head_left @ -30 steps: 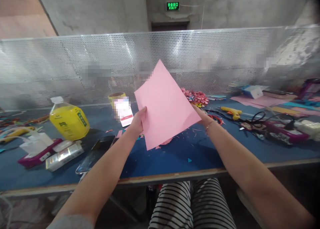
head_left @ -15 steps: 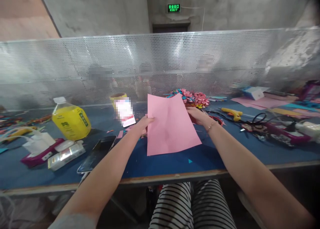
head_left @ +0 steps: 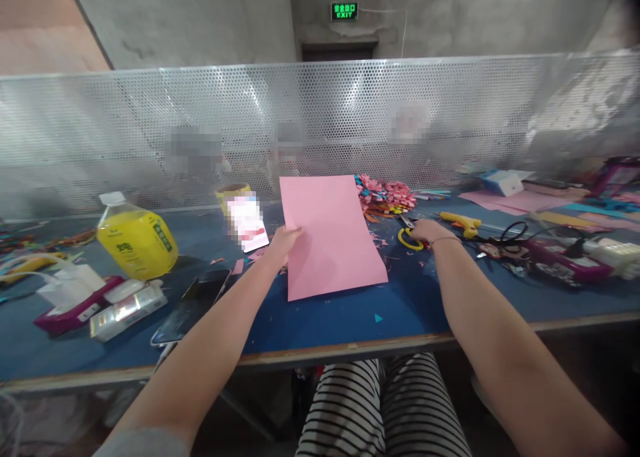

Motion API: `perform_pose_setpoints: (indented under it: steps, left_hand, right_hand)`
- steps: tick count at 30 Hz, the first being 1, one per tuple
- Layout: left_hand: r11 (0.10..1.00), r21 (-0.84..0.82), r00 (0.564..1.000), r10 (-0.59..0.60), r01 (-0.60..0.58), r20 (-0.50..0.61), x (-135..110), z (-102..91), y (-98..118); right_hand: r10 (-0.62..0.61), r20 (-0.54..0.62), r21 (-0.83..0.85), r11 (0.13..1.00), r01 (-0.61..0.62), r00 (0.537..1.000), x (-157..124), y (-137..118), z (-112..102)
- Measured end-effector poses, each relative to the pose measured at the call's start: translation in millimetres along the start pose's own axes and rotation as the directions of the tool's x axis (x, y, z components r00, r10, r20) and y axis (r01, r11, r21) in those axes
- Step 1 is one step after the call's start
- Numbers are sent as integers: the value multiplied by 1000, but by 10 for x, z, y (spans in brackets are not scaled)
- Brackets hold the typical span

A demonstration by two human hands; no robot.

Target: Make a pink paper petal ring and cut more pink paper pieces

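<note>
A plain pink sheet of paper is held up over the blue tabletop, tilted toward me. My left hand pinches its left edge, thumb on the front and the other fingers hidden behind. To the right of the sheet, my right hand is closed on a pair of scissors with yellow handles, low over the table. The scissors' blades point away from me, toward a heap of pink, blue and orange paper pieces.
At the left stand a bottle of yellow liquid, a silver box and a dark phone. A lit phone leans near a tape roll. A yellow glue gun and cables lie right. A perforated metal screen closes the back.
My right hand has let go of the sheet's right edge and moved right onto the scissors. The sheet, still in my left hand, has shifted slightly left.
</note>
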State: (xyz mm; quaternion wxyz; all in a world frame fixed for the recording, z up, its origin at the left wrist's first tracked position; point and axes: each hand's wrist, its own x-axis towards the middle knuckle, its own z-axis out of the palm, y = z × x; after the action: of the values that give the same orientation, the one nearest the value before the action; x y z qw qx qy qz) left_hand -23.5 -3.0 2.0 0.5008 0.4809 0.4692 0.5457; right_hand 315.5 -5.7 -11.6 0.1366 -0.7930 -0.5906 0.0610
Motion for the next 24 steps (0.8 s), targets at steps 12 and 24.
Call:
perform_pose_setpoints:
  steps: [12, 24]
  left_hand:
    - [993, 72, 996, 91, -90, -4, 17, -1, -43]
    - [979, 124, 985, 169, -164, -30, 59, -41, -100]
  right_hand:
    - [105, 130, -64, 993, -98, 986, 22, -73, -17]
    - [-106, -107, 400, 906, 140, 989, 66, -312, -30]
